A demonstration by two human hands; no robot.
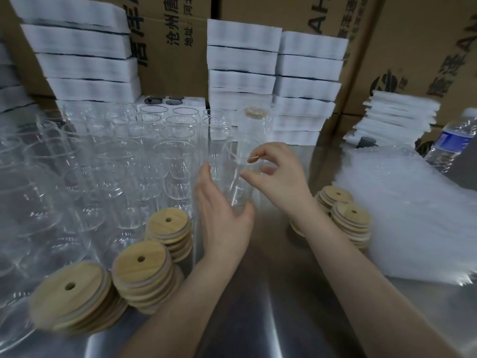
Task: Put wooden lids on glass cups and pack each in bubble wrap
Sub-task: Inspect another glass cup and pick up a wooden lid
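A clear glass cup (236, 177) stands tilted over the steel table (271, 293) in the middle. My left hand (219, 213) holds its lower part, fingers behind it and thumb round the base. My right hand (273, 174) has curled fingers pinching the cup's rim from the right. Stacks of round wooden lids (142, 270) with a centre hole lie at the front left, and more wooden lids (348, 215) sit under my right forearm. A pile of bubble wrap sheets (413, 215) lies to the right. Several empty glass cups (160, 156) crowd the left half.
A lidded cup (254, 117) stands behind the held one. White foam stacks (304, 81) and cardboard boxes (413, 47) wall off the back. A water bottle (451, 140) stands at the far right, beside folded foam sheets (397, 117).
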